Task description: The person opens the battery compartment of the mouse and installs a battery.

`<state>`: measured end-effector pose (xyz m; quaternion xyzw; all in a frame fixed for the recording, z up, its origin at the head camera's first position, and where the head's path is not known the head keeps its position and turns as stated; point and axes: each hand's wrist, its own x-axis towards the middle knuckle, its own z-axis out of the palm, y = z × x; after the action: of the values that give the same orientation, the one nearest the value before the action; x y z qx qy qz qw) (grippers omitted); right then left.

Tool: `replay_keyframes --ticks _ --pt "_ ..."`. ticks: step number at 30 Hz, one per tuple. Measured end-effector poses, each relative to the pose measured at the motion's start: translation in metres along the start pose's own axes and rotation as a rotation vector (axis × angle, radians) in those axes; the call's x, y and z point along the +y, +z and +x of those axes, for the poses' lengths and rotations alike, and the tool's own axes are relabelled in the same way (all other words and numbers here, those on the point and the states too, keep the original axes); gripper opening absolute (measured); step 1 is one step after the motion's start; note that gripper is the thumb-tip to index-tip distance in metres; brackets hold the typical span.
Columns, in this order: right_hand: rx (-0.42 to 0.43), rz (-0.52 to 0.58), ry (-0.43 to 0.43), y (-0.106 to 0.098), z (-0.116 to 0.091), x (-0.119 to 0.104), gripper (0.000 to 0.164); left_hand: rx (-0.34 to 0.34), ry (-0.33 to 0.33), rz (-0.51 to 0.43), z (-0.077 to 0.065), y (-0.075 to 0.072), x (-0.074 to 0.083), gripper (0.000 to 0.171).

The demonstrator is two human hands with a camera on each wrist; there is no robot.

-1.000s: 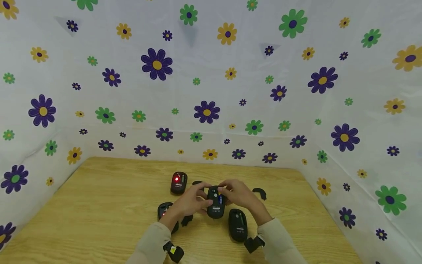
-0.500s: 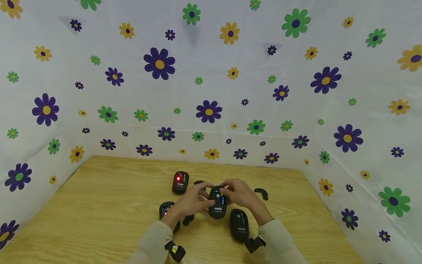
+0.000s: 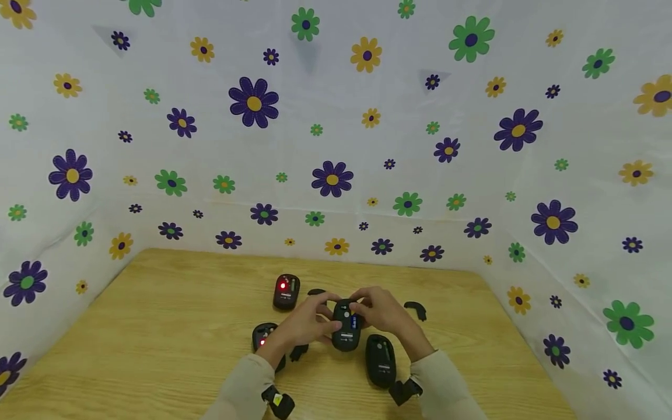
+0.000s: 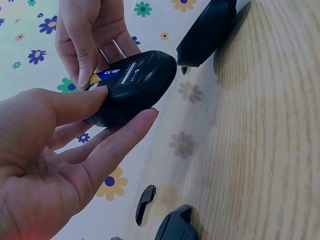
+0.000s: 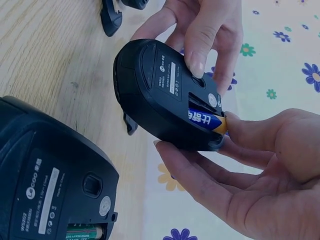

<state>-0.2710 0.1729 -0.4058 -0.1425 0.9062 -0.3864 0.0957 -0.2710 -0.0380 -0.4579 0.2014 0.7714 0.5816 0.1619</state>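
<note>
An upside-down black computer mouse (image 3: pixel 346 341) is held up between both hands, its battery slot exposed. My left hand (image 3: pixel 307 319) grips its left side, thumb on the underside and fingers beneath. A blue and yellow battery (image 5: pixel 204 119) lies in the slot. My right hand (image 3: pixel 382 309) holds the mouse's other side, its thumb pressing the yellow end of the battery and its fingers curled under the body. A second overturned mouse (image 3: pixel 380 361), just below the right hand, has a green battery (image 5: pixel 84 232) in its open slot.
Near the left forearm lies an overturned mouse (image 3: pixel 261 332) with a red light, partly hidden. Another red-lit mouse (image 3: pixel 285 298) is farther back. Loose black covers lie around: one cover (image 3: pixel 416 309) at right, another cover (image 3: pixel 299 352) by the left wrist. A flowered sheet (image 3: pixel 336 116) surrounds the wooden table (image 3: pixel 157 338).
The held mouse and both hands keep nearly the same pose, with the right thumb still on the battery end. The head view has shifted slightly.
</note>
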Motion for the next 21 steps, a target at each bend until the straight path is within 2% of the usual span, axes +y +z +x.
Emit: replay_keyframes --ticks 14,21 --pt "0.043 -0.003 -0.001 0.0039 0.0014 0.0021 0.021 -0.007 -0.001 -0.009 -0.0008 -0.0012 0.0032 0.050" --pt "0.028 -0.032 -0.022 0.0032 0.0029 0.0018 0.023 -0.002 0.001 -0.016 -0.0005 -0.0006 0.0024 0.052"
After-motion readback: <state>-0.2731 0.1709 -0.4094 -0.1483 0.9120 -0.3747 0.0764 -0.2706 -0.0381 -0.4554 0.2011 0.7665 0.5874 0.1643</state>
